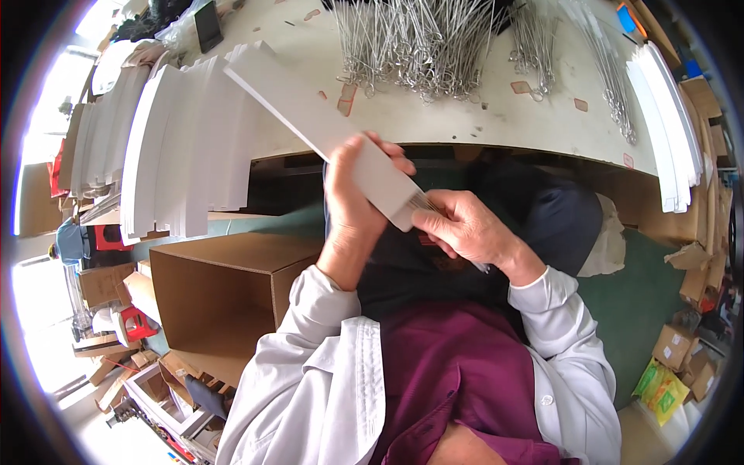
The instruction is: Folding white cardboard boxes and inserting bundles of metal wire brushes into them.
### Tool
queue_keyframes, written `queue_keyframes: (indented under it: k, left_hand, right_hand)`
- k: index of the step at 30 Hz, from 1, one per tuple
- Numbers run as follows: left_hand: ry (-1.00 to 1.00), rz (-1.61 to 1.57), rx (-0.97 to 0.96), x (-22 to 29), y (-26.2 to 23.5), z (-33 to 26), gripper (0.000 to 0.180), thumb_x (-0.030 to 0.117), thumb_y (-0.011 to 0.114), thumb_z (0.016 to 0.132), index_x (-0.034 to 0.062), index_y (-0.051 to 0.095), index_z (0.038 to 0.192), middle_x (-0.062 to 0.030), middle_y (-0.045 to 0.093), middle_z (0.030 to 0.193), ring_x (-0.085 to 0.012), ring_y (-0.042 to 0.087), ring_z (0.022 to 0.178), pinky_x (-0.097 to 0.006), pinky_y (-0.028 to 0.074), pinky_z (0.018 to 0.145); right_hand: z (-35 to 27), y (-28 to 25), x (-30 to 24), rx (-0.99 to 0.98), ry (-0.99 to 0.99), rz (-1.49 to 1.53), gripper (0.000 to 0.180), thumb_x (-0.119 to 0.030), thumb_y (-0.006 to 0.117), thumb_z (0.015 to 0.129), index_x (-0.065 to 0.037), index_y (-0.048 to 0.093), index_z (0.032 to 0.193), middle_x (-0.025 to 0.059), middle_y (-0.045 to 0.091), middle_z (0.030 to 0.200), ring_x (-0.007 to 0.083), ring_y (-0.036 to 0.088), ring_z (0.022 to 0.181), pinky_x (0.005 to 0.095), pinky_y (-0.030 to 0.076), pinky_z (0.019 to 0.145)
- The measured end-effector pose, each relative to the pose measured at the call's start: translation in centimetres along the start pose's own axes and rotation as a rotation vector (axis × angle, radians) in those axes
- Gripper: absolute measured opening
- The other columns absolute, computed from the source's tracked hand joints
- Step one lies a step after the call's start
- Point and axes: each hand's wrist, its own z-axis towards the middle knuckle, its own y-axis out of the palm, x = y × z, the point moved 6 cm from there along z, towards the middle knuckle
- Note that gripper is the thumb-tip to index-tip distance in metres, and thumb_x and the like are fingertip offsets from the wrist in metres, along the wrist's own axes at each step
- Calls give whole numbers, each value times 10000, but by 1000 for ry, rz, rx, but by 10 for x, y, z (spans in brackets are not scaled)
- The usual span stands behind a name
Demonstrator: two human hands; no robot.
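My left hand (353,198) grips a long flat white sleeve (310,116) that slants up to the left over the table edge. My right hand (465,229) pinches thin metal skewers (425,203) at the sleeve's lower open end, and their other ends poke out past my wrist. Both hands are held close together above my lap, in front of the white table (465,116). A large pile of loose metal skewers (418,43) with looped ends lies on the table beyond the hands.
A fanned stack of white sleeves (182,147) overhangs the table's left edge. More white sleeves (666,124) are stacked at the right. An open cardboard box (225,294) stands by my left knee. Cartons and clutter cover the floor on both sides.
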Motion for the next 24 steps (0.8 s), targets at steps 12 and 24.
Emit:
queue_keyframes:
  k: [12,24]
  left_hand:
    - [57,61,-56,-19,10,5,304,293,585,1000,15,550,1117,-193,652,998,-321,654,912,-485,527,912]
    - [111,392,-83,-35,15,-17,526,447,466,1072,-32,527,1282,-236,674,1183,-332,641,1122,-458,490,1048]
  right_hand:
    - [-29,-21,-1,619,-417,-140,360,-312,626,1051,40,646,1126,119,704,850,145,667,772,314,539,695]
    - [1,-19,17,425,-354,335,394,-266,827,908,21,644,1107,30,684,848,42,581,633,225,479,538]
